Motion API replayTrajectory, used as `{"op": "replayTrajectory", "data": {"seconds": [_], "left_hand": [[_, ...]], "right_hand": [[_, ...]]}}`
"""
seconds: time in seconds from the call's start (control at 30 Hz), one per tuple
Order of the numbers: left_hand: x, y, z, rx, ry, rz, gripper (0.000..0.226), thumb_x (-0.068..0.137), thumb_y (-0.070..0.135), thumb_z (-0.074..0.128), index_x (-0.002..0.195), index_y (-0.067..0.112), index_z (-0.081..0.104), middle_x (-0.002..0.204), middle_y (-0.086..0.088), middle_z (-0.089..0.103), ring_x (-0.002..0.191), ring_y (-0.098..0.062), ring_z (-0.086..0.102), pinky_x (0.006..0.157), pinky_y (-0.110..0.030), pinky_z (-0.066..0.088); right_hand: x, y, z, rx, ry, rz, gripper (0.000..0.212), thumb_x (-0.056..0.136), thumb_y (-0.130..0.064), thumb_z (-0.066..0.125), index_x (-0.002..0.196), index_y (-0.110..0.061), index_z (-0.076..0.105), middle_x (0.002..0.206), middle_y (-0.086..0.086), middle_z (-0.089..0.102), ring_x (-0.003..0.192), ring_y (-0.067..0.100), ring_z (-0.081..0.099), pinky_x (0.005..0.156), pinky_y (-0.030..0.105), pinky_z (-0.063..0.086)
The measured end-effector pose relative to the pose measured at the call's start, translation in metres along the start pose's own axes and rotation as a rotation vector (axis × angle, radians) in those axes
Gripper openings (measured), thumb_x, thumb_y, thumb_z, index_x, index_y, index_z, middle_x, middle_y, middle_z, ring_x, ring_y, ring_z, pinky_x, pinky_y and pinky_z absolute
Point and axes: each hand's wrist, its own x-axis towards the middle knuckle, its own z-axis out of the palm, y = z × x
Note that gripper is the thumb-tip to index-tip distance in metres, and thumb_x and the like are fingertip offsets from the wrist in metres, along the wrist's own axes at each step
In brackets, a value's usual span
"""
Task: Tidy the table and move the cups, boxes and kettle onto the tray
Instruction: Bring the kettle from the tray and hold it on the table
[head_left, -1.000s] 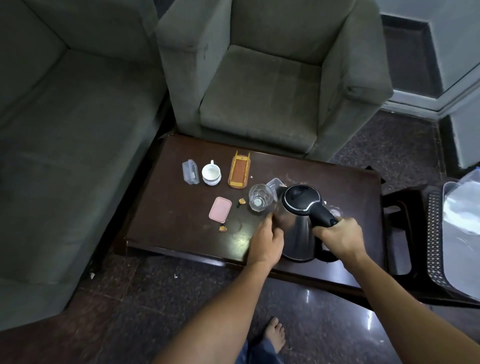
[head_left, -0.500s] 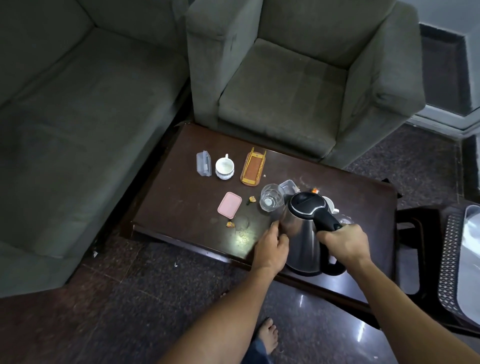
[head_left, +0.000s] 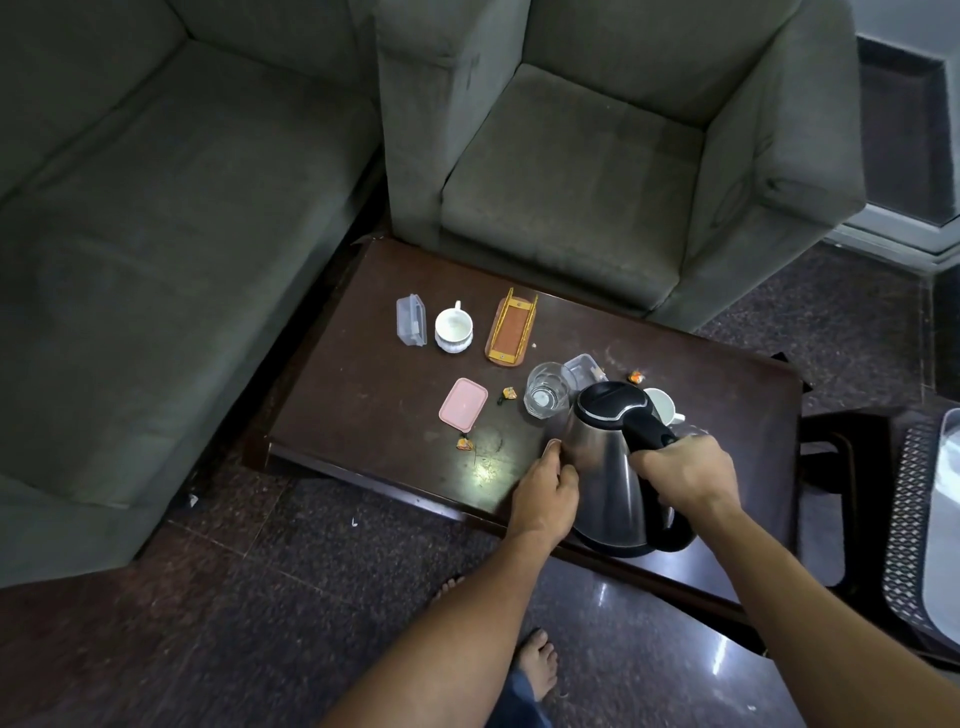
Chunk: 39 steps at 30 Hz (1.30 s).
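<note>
A kettle (head_left: 605, 488) of brushed steel, conical and wider at the foot, is seen at the near edge of a dark, glossy wooden table (head_left: 363, 395). Its domed lid, handle and base ring are of black plastic; room light is mirrored dully in the metal wall. The black handle is gripped by the right hand (head_left: 685, 473), whose fingers are wrapped fully round it from above. The left hand (head_left: 545, 493) is laid on the kettle's left flank, fingers curled against the steel and thumb pointed up along it. Thus the kettle is held between both hands, upright. Whether its base rests on the table cannot be told.

Just behind the kettle a clear ribbed glass (head_left: 544, 397) is stood, with a clear plastic box (head_left: 586, 365) touching it behind and a white cup (head_left: 663, 406) partly hidden by the lid. Farther left a flat pink lid (head_left: 463, 405) with rounded corners is laid, and near it several small crumpled wrappers (head_left: 509, 393). At the far side a second clear box (head_left: 411, 319), a fluted white teacup (head_left: 453, 330) and an oblong wooden holder (head_left: 511, 330) with brass rails are ranged in a row.

A pale tray (head_left: 943, 545) is seen at the right edge on a lattice-patterned mat (head_left: 906, 525), well apart from the kettle. Grey fabric seats (head_left: 571, 171) are set behind the table.
</note>
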Motion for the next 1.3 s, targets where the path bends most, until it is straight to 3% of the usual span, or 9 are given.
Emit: {"op": "replayTrajectory", "data": {"seconds": [0.13, 0.57, 0.9, 1.07, 1.3], "left_hand": [[0.000, -0.002, 0.002, -0.020, -0.007, -0.016, 0.049, 0.105, 0.025, 0.042, 0.153, 0.022, 0.046, 0.143, -0.010, 0.062, 0.134, -0.030, 0.055, 0.115, -0.043, 0.040], [-0.001, -0.005, 0.004, -0.113, -0.030, -0.036, 0.053, 0.105, 0.027, 0.040, 0.158, 0.026, 0.041, 0.154, -0.003, 0.055, 0.143, -0.021, 0.049, 0.122, -0.040, 0.035], [0.003, -0.006, 0.002, -0.105, -0.043, -0.042, 0.052, 0.105, 0.031, 0.040, 0.156, 0.025, 0.042, 0.152, -0.003, 0.057, 0.141, -0.020, 0.051, 0.121, -0.040, 0.036], [0.005, -0.004, 0.002, -0.090, -0.037, -0.049, 0.053, 0.106, 0.031, 0.040, 0.158, 0.023, 0.041, 0.152, -0.005, 0.057, 0.142, -0.023, 0.050, 0.121, -0.040, 0.035], [0.006, -0.002, 0.000, -0.094, -0.042, -0.051, 0.051, 0.105, 0.031, 0.040, 0.156, 0.024, 0.044, 0.149, -0.003, 0.059, 0.138, -0.023, 0.053, 0.119, -0.038, 0.038]], "right_hand": [[0.004, -0.005, 0.000, -0.041, -0.019, -0.012, 0.020, 0.057, -0.031, 0.067, 0.059, -0.010, 0.065, 0.059, 0.008, 0.071, 0.058, 0.028, 0.071, 0.056, 0.031, 0.058], [0.011, -0.015, 0.002, -0.120, -0.007, -0.004, 0.021, 0.061, -0.031, 0.068, 0.067, -0.011, 0.067, 0.060, 0.006, 0.070, 0.056, 0.024, 0.069, 0.047, 0.023, 0.044], [0.018, -0.024, 0.001, -0.175, -0.006, -0.012, 0.020, 0.056, -0.031, 0.064, 0.061, -0.012, 0.067, 0.053, 0.005, 0.068, 0.057, 0.026, 0.069, 0.052, 0.026, 0.049], [0.022, -0.028, 0.001, -0.187, 0.010, -0.005, 0.019, 0.056, -0.031, 0.065, 0.061, -0.012, 0.066, 0.056, 0.006, 0.069, 0.060, 0.028, 0.070, 0.060, 0.033, 0.058], [0.026, -0.034, 0.000, -0.200, -0.011, -0.002, 0.024, 0.054, -0.033, 0.064, 0.063, -0.010, 0.068, 0.044, 0.003, 0.066, 0.049, 0.025, 0.069, 0.048, 0.025, 0.048]]}}
